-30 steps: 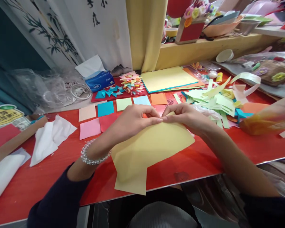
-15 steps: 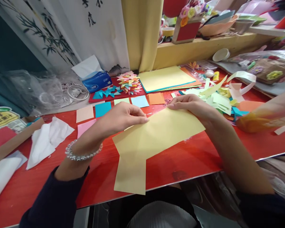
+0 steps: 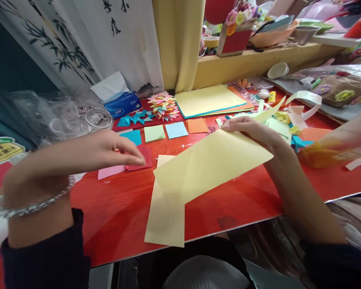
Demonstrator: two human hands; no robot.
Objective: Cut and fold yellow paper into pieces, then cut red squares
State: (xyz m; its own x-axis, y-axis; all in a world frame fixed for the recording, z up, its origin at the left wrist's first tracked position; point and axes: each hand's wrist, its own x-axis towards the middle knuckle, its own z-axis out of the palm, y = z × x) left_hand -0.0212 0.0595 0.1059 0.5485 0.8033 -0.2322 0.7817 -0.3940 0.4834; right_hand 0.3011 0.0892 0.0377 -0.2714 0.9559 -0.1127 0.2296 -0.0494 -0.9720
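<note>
My right hand (image 3: 252, 130) pinches the top edge of a large pale yellow sheet (image 3: 216, 164), which is tilted and raised at that end. Under the sheet's left end lies a narrower yellow piece (image 3: 167, 218), reaching the table's front edge. My left hand (image 3: 120, 150) is off the sheet, hovering above the pink (image 3: 110, 171) and red paper squares (image 3: 142, 157). Its fingers are bent and close together, slightly blurred, and whether they hold anything is not visible.
Teal, green, blue and orange squares (image 3: 197, 125) line the red table (image 3: 123, 216). Behind are a tissue pack (image 3: 122, 105), a folded paper ornament (image 3: 163, 106) and stacked yellow sheets (image 3: 210, 99). Paper scraps (image 3: 278, 129) and a clear bag (image 3: 343, 138) lie right.
My left hand has let go of the yellow sheet and moved left, uncovering the red squares. My right hand still holds the sheet, which has shifted a little to the right.
</note>
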